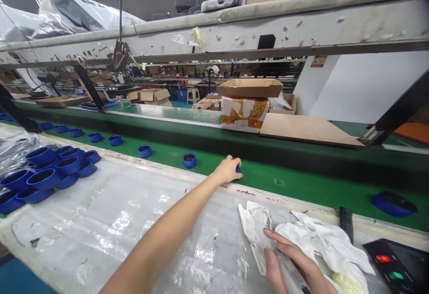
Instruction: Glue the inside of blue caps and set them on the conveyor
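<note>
My left hand [229,170] reaches across to the green conveyor belt, its fingers closed around a small blue round part [238,169]. Only a sliver of that part shows past the fingers. Low in the view, my right hand [295,262] pinches a white cloth [256,227]. A clear, pen-like object [295,276] also lies in or against this hand; its exact kind is unclear. More blue cup-shaped rings with dark insides, such as the nearest ring [189,160], stand spaced along the belt [275,180] to the left.
Several blue rings [43,178] are piled on the plastic-covered table [134,222] at left. Crumpled white cloths [325,240] and a black control box [398,262] with lit switches sit at right. A blue ring [394,203] rests on the belt's right. Overhead runs a shelf [208,35].
</note>
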`<state>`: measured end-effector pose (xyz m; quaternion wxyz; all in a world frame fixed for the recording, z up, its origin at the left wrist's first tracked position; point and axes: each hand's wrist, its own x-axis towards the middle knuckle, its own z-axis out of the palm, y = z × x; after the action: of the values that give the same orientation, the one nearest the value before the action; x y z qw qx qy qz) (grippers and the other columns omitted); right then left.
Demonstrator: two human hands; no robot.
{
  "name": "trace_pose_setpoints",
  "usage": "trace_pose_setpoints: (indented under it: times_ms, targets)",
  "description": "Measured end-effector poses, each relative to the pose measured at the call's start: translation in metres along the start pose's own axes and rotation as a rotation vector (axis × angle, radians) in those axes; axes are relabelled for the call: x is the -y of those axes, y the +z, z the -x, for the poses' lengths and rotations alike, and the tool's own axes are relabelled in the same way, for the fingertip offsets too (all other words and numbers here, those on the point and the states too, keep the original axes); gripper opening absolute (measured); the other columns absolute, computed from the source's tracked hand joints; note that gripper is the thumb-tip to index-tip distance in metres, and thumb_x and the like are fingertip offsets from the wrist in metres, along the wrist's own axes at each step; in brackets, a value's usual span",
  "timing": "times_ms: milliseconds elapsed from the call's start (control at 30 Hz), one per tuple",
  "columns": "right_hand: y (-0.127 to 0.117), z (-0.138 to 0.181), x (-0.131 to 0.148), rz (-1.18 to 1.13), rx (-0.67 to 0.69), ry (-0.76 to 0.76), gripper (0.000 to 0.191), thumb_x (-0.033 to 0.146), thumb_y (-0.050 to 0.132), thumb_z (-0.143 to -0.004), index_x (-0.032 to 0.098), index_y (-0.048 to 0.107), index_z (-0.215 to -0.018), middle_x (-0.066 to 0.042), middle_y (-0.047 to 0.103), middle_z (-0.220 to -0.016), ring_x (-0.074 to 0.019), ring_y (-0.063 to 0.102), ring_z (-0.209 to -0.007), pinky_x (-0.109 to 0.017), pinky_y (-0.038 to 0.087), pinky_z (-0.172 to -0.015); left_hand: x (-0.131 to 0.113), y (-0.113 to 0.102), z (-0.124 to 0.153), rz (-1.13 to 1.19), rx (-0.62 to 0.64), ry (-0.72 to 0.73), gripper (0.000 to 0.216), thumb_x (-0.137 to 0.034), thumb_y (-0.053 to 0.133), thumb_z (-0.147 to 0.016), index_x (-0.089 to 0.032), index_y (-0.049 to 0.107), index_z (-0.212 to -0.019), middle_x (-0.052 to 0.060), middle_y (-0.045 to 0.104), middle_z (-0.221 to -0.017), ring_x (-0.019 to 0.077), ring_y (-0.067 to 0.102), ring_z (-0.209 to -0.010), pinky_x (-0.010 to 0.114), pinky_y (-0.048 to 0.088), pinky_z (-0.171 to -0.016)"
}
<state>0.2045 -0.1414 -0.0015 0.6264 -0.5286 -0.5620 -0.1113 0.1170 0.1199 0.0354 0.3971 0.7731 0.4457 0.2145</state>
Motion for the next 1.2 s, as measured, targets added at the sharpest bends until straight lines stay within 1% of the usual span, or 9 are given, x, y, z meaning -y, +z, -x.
trace_pose_setpoints:
  times_ms: [67,167,267,367,533,767,900,1000,1200]
  targets:
    - [-0.001,0.001,0.001,-0.027,-0.001,0.03,0.012,0.019,0.077,-0.094,0.022,0.071,-0.104,-0.004,0.083,-0.099,-0.0215,0.079,-0.076,-0.034,0.064,-0.08,0.009,-0.007,0.021,0.183,0.036,-0.021,0.049,-0.028,0.094,-0.067,-0.021,0.057,-0.098,0.001,0.062,-0.098,0.0233,0.065,-0.098,0.041,0.055,-0.093]
    - [-0.002,0.003,0.006,-0.067,0.005,0.108,0.013,0.022,0.078,-0.094,0.022,0.07,-0.105,-0.005,0.083,-0.101,-0.021,0.079,-0.082,-0.031,0.063,-0.076,0.026,-0.017,0.071,0.493,0.105,-0.065,0.064,-0.058,0.092,-0.066,-0.025,0.048,-0.099,-0.003,0.058,-0.087,0.0183,0.064,-0.081,0.035,0.056,-0.079]
    - [-0.004,0.003,0.012,-0.136,0.01,0.216,0.012,0.024,0.073,-0.098,0.021,0.067,-0.108,-0.006,0.082,-0.102,-0.015,0.07,-0.059,-0.027,0.057,-0.053,0.04,-0.018,0.119,0.749,0.12,-0.107,0.07,-0.084,0.075,-0.071,-0.025,0.05,-0.1,0.001,0.059,-0.092,0.018,0.064,-0.08,0.034,0.057,-0.075]
    - [-0.008,0.003,0.012,-0.234,0.034,0.335,0.012,0.032,0.068,-0.102,0.023,0.063,-0.108,-0.005,0.081,-0.1,-0.0101,0.057,-0.041,-0.026,0.05,-0.04,0.046,-0.011,0.143,0.907,0.139,-0.137,0.074,-0.09,0.068,-0.074,-0.024,0.057,-0.104,0.002,0.06,-0.091,0.0167,0.061,-0.072,0.028,0.051,-0.062]
    - [-0.018,0.004,0.003,-0.367,0.148,0.347,0.014,0.03,0.074,-0.097,0.025,0.065,-0.106,-0.005,0.083,-0.099,-0.0134,0.064,-0.043,-0.026,0.054,-0.039,0.047,0.004,0.148,1.048,0.237,-0.122,0.071,-0.079,0.086,-0.068,-0.02,0.066,-0.105,0.001,0.062,-0.091,0.0134,0.055,-0.074,0.023,0.044,-0.062]
    - [-0.021,0.008,0.008,-0.129,0.208,0.369,0.015,0.033,0.074,-0.098,0.024,0.064,-0.106,-0.006,0.082,-0.102,-0.0126,0.068,-0.054,-0.024,0.058,-0.05,0.049,0.005,0.151,1.201,0.479,-0.165,0.049,-0.054,0.091,-0.079,-0.02,0.071,-0.109,0.004,0.067,-0.101,0.0158,0.06,-0.087,0.027,0.045,-0.077]
    - [-0.023,0.005,0.008,-0.06,0.277,0.247,0.015,0.031,0.075,-0.096,0.026,0.064,-0.106,-0.004,0.082,-0.096,-0.0204,0.079,-0.083,-0.023,0.061,-0.053,0.048,0.005,0.15,1.248,0.493,-0.173,0.047,-0.051,0.092,-0.079,-0.019,0.072,-0.107,0.003,0.066,-0.095,0.0156,0.059,-0.084,0.026,0.044,-0.074]
    - [-0.022,0.001,0.013,-0.013,0.278,0.206,0.013,0.029,0.074,-0.097,0.026,0.063,-0.103,-0.003,0.082,-0.094,-0.0194,0.08,-0.084,-0.021,0.059,-0.053,0.048,0.005,0.149,1.252,0.485,-0.175,0.047,-0.05,0.093,-0.078,-0.019,0.073,-0.106,0.003,0.066,-0.093,0.0155,0.058,-0.083,0.026,0.045,-0.073]
    - [-0.016,-0.001,0.026,-0.036,0.24,0.257,0.008,0.025,0.072,-0.097,0.025,0.066,-0.102,-0.003,0.081,-0.1,-0.0192,0.078,-0.084,-0.024,0.06,-0.057,0.047,0.003,0.149,1.25,0.493,-0.172,0.044,-0.049,0.093,-0.079,-0.019,0.073,-0.104,0.004,0.066,-0.093,0.0155,0.059,-0.082,0.025,0.045,-0.072]
